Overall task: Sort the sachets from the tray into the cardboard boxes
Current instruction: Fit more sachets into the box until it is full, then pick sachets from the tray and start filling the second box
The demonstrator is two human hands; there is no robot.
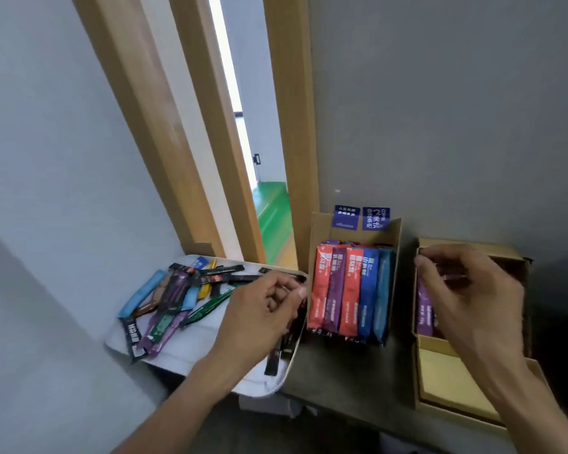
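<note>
Fingers (286, 286) of L hand (263, 309) curled round dark sachets (274, 357) at tray (204, 352), R hand (473, 290) pinching sachet (453, 276) over box (446, 378)

Mixed sachets (177, 296) strewn on white tray (210, 352); others fill cardboard boxes (317, 229)

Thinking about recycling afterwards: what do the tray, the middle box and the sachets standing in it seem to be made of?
Tray: probably plastic, smooth matte white with a rounded beige rim. Middle box: plain brown cardboard, matte, with folded flaps. Sachets: likely plastic or foil film, thin and flat, colour-printed with a faint sheen.
</note>
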